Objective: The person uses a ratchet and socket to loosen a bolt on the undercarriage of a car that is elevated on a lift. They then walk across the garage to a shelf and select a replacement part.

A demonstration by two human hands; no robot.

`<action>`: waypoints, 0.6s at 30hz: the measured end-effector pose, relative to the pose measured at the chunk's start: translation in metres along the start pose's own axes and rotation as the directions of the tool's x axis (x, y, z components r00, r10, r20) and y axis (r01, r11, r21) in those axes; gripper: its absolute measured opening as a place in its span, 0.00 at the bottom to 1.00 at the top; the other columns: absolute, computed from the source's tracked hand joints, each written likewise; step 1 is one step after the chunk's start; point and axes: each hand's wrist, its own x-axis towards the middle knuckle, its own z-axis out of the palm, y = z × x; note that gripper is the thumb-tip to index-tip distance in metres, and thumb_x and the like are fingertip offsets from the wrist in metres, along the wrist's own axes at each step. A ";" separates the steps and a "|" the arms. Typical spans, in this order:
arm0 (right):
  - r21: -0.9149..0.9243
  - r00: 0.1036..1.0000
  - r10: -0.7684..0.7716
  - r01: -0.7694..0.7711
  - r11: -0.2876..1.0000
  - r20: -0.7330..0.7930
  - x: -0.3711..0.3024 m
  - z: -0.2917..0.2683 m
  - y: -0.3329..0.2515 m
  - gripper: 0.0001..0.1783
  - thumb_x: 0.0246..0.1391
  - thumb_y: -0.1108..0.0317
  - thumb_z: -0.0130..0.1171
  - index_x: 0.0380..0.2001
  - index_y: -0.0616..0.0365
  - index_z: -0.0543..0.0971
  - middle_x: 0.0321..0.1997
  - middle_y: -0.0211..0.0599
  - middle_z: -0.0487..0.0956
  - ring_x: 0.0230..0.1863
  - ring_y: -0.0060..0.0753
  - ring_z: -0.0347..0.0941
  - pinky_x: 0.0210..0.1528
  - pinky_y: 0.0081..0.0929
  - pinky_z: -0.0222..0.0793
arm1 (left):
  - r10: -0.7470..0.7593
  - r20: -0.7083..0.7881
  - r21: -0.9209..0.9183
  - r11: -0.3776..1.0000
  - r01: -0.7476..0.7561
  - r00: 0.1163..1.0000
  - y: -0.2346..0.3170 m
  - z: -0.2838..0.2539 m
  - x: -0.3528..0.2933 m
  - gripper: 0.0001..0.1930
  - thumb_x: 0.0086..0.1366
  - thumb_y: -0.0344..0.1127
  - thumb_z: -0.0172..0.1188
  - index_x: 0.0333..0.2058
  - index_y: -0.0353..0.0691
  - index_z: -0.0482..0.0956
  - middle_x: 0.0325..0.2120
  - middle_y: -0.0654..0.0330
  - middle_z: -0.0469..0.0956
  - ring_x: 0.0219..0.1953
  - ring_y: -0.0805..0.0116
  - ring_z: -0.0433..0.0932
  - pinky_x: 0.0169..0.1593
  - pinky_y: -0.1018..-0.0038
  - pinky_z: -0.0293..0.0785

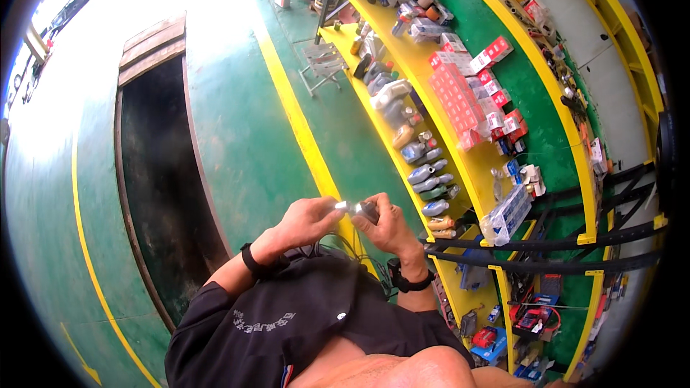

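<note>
In front of my chest, my two hands are close together. My left hand [310,220] is closed, pinching a small bright silvery piece [342,205] between thumb and fingertips. My right hand [388,227] has its fingers wrapped round a dark grey part with a shiny metal end [365,210], which points toward the left hand. The two pieces are close or touching; I cannot tell whether they are joined. Their exact kind is too small to make out. Thin dark cables [370,271] hang below the hands, partly hidden by my dark shirt.
A dark floor pit [162,165] with wooden boards [153,50] at its far end lies to the left. Yellow shelves [431,93] at the right hold bottles [430,172], red-and-white boxes [456,100] and tools. Beside them stands a folding stool [323,65]. Black rails [532,266] cross the shelving.
</note>
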 end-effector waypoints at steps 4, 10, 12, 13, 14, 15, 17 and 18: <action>-0.144 0.997 0.015 -0.004 0.990 0.073 -0.010 0.005 -0.001 0.37 0.55 0.33 0.58 0.37 0.65 0.72 0.23 0.49 0.77 0.27 0.47 0.78 0.31 0.37 0.73 | 0.013 0.056 0.067 0.998 -0.017 0.998 -0.010 -0.003 -0.007 0.14 0.68 0.44 0.58 0.37 0.37 0.78 0.22 0.49 0.74 0.24 0.53 0.71 0.30 0.62 0.69; -0.002 0.960 0.263 -0.264 0.964 0.098 -0.052 0.023 0.014 0.40 0.54 0.30 0.55 0.35 0.66 0.76 0.28 0.50 0.82 0.33 0.50 0.82 0.34 0.37 0.75 | 0.025 0.173 0.031 0.999 -0.031 0.985 -0.032 0.014 -0.024 0.16 0.68 0.45 0.58 0.32 0.36 0.74 0.19 0.49 0.71 0.21 0.51 0.71 0.27 0.61 0.66; -0.023 0.916 0.368 -0.369 0.929 0.160 -0.066 0.022 0.018 0.39 0.47 0.39 0.70 0.45 0.65 0.72 0.33 0.46 0.83 0.38 0.39 0.82 0.40 0.34 0.76 | 0.048 0.226 0.072 0.995 -0.066 0.973 -0.036 0.018 -0.026 0.16 0.68 0.46 0.58 0.32 0.36 0.74 0.19 0.49 0.72 0.23 0.49 0.72 0.28 0.60 0.67; 0.001 0.918 0.367 -0.372 0.928 0.152 -0.075 0.023 0.021 0.38 0.46 0.44 0.73 0.46 0.65 0.71 0.35 0.46 0.83 0.39 0.38 0.82 0.41 0.34 0.76 | 0.071 0.238 0.089 0.991 -0.095 0.969 -0.038 0.022 -0.029 0.16 0.68 0.46 0.58 0.33 0.36 0.74 0.19 0.49 0.72 0.23 0.49 0.73 0.28 0.60 0.67; 0.025 0.919 0.367 -0.374 0.927 0.144 -0.086 0.025 0.025 0.38 0.44 0.49 0.76 0.48 0.64 0.69 0.38 0.46 0.83 0.40 0.37 0.82 0.42 0.35 0.76 | 0.094 0.252 0.105 0.987 -0.124 0.963 -0.039 0.026 -0.032 0.16 0.68 0.46 0.58 0.33 0.37 0.74 0.19 0.49 0.72 0.23 0.48 0.73 0.29 0.60 0.68; 0.023 0.916 0.392 -0.395 0.918 0.082 -0.089 0.025 0.027 0.34 0.45 0.55 0.77 0.46 0.64 0.70 0.39 0.46 0.82 0.40 0.36 0.81 0.43 0.34 0.76 | 0.087 0.257 0.111 0.987 -0.118 0.963 -0.032 0.027 -0.033 0.15 0.68 0.46 0.58 0.34 0.37 0.75 0.20 0.50 0.73 0.24 0.48 0.74 0.29 0.60 0.69; -0.016 0.925 0.363 -0.366 0.930 -0.109 -0.101 0.023 0.018 0.27 0.51 0.51 0.71 0.40 0.63 0.74 0.31 0.39 0.81 0.33 0.32 0.79 0.37 0.33 0.75 | 0.062 0.276 0.062 0.995 -0.082 0.959 -0.023 0.032 -0.038 0.15 0.68 0.46 0.58 0.35 0.37 0.76 0.20 0.50 0.73 0.24 0.48 0.74 0.29 0.60 0.69; -0.043 0.904 0.394 -0.406 0.913 -0.168 -0.106 0.020 0.010 0.26 0.54 0.49 0.69 0.38 0.63 0.75 0.28 0.36 0.80 0.30 0.31 0.77 0.35 0.32 0.74 | 0.052 0.286 0.043 0.997 -0.067 0.957 -0.020 0.036 -0.040 0.15 0.68 0.45 0.58 0.35 0.37 0.76 0.20 0.50 0.73 0.24 0.49 0.74 0.29 0.60 0.69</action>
